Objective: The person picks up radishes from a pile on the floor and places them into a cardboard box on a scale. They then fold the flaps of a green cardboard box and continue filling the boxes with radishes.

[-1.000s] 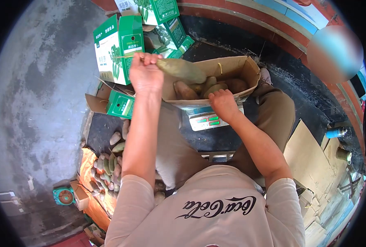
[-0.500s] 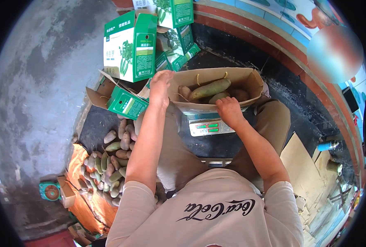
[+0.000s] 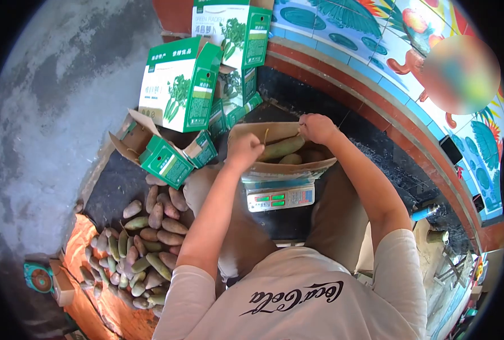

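Carton: the open carton (image 3: 297, 170) stands on the scale (image 3: 280, 198), centre of the frame, between the person's knees. Radishes (image 3: 283, 149) lie inside, below the rim; others (image 3: 174, 225) are heaped on the floor, lower left.

Hands: the left hand (image 3: 244, 153) is at the carton's left end, fingers curled in a narrow grip beside a yellow cord (image 3: 265, 135); whether it holds the cord cannot be determined. The right hand (image 3: 318, 129) is at the far right rim, fingers drawn together; what they pinch, if anything, cannot be confirmed.

Handling, as judged: pull at both ends should be even, since uneven force could tilt the carton or shift it on the scale. Fingers should work at the rim and cord, clear of the radishes, to avoid bruising. Cardboard walls are best drawn gently to prevent tearing. Any dependable reading calls for both hands off the carton.

Markings: the upper printed box (image 3: 221, 27), upper left of the frame, reads "GREEN RADISH" above large Chinese characters. The nearer green-and-white box (image 3: 167, 85) bears Chinese lettering and a leafy radish drawing; its fine print is illegible. The shirt (image 3: 320, 317) carries "Coca-Cola" in black script, inverted in the frame. The scale's windows glow green; digits are too small to read.
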Motion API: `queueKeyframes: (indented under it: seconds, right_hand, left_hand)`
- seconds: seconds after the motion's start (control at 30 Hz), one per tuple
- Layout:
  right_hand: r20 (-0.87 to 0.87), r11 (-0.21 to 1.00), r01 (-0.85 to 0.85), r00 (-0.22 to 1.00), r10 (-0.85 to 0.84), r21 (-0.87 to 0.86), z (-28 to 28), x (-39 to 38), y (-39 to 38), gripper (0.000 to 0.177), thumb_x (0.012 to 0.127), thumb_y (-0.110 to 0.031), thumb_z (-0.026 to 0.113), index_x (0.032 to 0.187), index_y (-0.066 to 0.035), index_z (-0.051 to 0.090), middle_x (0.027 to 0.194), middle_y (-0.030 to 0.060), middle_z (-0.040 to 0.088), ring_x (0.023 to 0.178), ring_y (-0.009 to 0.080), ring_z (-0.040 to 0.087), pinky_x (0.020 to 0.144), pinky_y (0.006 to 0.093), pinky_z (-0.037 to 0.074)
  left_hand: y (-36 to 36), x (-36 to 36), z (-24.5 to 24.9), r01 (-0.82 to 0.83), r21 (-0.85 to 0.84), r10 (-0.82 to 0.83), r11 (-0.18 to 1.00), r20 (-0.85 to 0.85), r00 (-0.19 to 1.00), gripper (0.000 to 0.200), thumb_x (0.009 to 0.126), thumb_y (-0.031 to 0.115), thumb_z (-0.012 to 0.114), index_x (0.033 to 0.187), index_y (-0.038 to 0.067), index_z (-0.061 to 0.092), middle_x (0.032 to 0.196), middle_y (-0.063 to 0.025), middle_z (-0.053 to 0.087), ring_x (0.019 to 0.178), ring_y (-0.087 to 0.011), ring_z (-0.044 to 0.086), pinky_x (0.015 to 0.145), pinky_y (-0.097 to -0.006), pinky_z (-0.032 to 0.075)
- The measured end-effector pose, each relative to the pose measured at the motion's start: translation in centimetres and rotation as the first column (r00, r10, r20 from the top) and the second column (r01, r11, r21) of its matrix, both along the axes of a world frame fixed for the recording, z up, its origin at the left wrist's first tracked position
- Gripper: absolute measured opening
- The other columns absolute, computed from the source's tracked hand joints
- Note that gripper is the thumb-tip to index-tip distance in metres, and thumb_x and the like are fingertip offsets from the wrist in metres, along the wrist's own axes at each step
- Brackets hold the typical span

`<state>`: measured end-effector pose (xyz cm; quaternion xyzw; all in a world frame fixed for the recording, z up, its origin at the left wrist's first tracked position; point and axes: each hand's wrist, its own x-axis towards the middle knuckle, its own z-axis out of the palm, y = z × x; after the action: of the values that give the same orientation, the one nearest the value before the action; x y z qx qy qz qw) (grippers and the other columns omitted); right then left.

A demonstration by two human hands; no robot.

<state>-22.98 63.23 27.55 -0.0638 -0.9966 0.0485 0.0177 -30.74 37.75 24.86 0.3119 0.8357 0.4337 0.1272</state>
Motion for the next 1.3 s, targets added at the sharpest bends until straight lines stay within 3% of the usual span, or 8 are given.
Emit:
queueKeyframes:
  seconds: [0.13,0.2,0.37,0.4,0.6,0.9,1.13,1.3]
  right_hand:
    - [-0.013,0.985,0.031,0.999,-0.030,0.168,-1.3,-0.9,2.0,0.022,0.081,-0.026,0.058,0.094,-0.009,0.063,0.097,0.0111,0.064,0.096,0.0294,0.061,0.080,0.0421,0.049]
    - [-0.030,0.974,0.072,0.997,-0.067,0.215,-3.8,-1.2,2.7,0.021,0.081,-0.023,0.056,0.097,-0.010,0.062,0.099,0.0096,0.063,0.098,0.0279,0.060,0.082,0.0420,0.048]
    - [-0.149,0.979,0.080,0.987,-0.053,0.186,-9.4,-3.0,3.3,0.022,0.083,-0.020,0.052,0.102,-0.014,0.062,0.103,0.0078,0.063,0.101,0.0252,0.059,0.086,0.0446,0.041]
    - [-0.094,0.984,0.109,0.991,-0.096,0.140,-9.7,-3.4,3.2,0.022,0.083,-0.019,0.053,0.102,-0.014,0.062,0.102,0.0073,0.063,0.100,0.0248,0.059,0.085,0.0436,0.042]
    - [-0.130,0.989,0.133,0.984,-0.124,0.062,-10.7,-3.8,3.6,0.016,0.081,-0.019,0.055,0.091,-0.016,0.068,0.093,0.0039,0.067,0.093,0.0216,0.062,0.077,0.0370,0.047]
    - [-0.270,0.992,0.122,0.956,-0.110,0.028,-9.4,3.6,7.0,0.015,0.080,-0.017,0.055,0.085,-0.016,0.068,0.089,0.0045,0.067,0.089,0.0226,0.064,0.072,0.0356,0.051]
    - [-0.407,0.906,0.390,0.810,-0.422,-0.162,-9.9,20.2,13.3,0.009,0.075,-0.019,0.060,0.079,-0.011,0.062,0.079,0.0084,0.062,0.081,0.0282,0.063,0.070,0.0404,0.052]
    - [-0.297,0.745,0.654,0.691,-0.659,-0.133,-9.3,33.4,15.4,0.010,0.076,-0.017,0.058,0.081,-0.010,0.063,0.083,0.0105,0.064,0.085,0.0297,0.064,0.073,0.0408,0.052]
  left_hand:
    - [1.7,0.4,-3.0,0.109,-0.420,-0.231,0.901,-0.251,0.940,0.029,0.071,0.026,0.072,0.092,0.008,0.064,0.093,-0.0134,0.063,0.093,-0.0304,0.060,0.080,-0.0412,0.047]
    - [2.1,0.9,-4.0,0.076,-0.511,-0.305,0.856,-0.380,0.873,0.032,0.069,0.028,0.074,0.093,0.010,0.064,0.094,-0.0127,0.063,0.094,-0.0299,0.061,0.081,-0.0435,0.047]
    - [2.4,0.3,-5.5,0.038,-0.689,-0.394,0.724,-0.367,0.843,0.027,0.070,0.026,0.071,0.094,0.014,0.066,0.091,-0.0097,0.066,0.091,-0.0291,0.063,0.081,-0.0449,0.045]
    - [2.3,0.4,-5.5,0.042,-0.714,-0.422,0.699,-0.364,0.830,0.023,0.072,0.024,0.068,0.093,0.014,0.067,0.089,-0.0095,0.066,0.089,-0.0291,0.063,0.081,-0.0453,0.045]
    - [1.9,0.6,-7.3,0.062,-0.758,-0.528,0.649,-0.391,0.754,0.010,0.076,0.017,0.060,0.083,0.015,0.068,0.080,-0.0076,0.063,0.082,-0.0299,0.064,0.074,-0.0451,0.046]
    - [4.2,3.0,-3.5,0.243,-0.566,-0.544,0.788,-0.454,0.706,0.008,0.078,0.017,0.056,0.079,0.014,0.063,0.079,-0.0091,0.061,0.079,-0.0320,0.062,0.065,-0.0432,0.049]
    - [15.7,5.0,2.2,0.450,-0.670,-0.805,0.590,-0.448,0.389,0.007,0.070,0.018,0.063,0.071,0.011,0.060,0.073,-0.0105,0.057,0.076,-0.0322,0.060,0.063,-0.0437,0.048]
    - [24.9,13.8,4.9,0.643,-0.682,-0.927,0.349,-0.352,0.130,0.012,0.069,0.017,0.069,0.074,0.009,0.062,0.076,-0.0104,0.060,0.079,-0.0320,0.061,0.067,-0.0431,0.048]
